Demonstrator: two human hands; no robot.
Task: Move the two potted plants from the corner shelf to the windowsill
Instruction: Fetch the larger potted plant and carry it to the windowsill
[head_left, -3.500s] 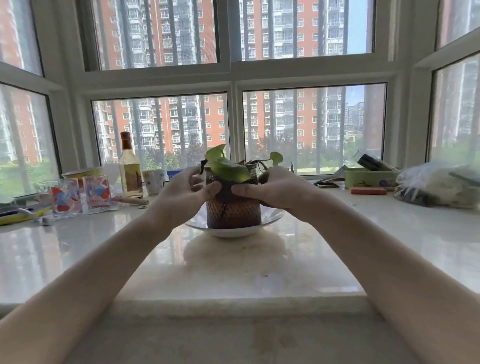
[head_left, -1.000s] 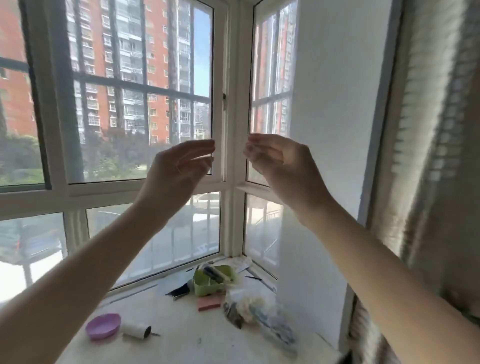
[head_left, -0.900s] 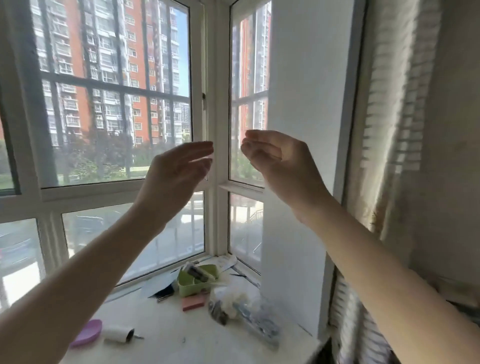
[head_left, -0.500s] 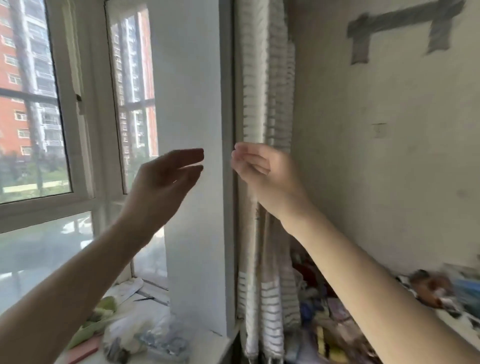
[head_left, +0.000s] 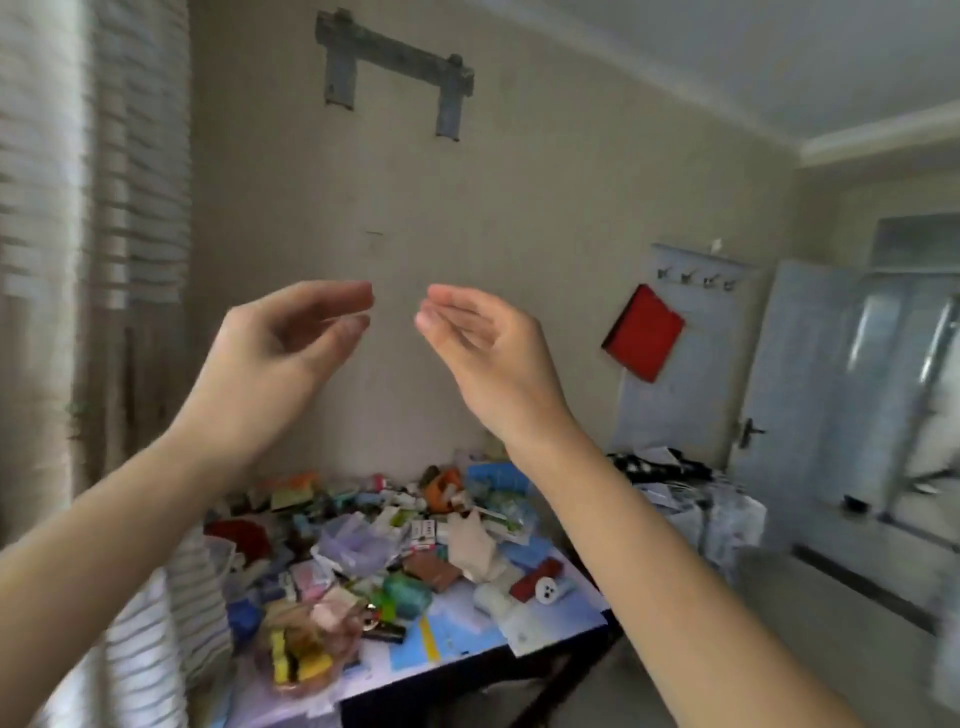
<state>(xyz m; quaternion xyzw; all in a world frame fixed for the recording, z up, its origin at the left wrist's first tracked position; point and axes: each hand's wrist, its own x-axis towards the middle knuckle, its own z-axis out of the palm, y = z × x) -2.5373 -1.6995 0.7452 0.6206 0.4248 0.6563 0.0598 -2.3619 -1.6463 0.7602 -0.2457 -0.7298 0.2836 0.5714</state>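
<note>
Curtain (head_left: 78, 260) far left. Your left hand (head_left: 275, 353) and right hand (head_left: 488, 353) are raised, cupped, empty, fingertips near but apart. Cluttered table (head_left: 467, 634) below them. Neither potted plant is in view.

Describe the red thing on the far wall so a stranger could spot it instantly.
Look at the pale door on the right, then at the white hook rack beside it. The red folder hangs tilted beneath those hooks, the only flat, bright red thing on the wall.
</note>
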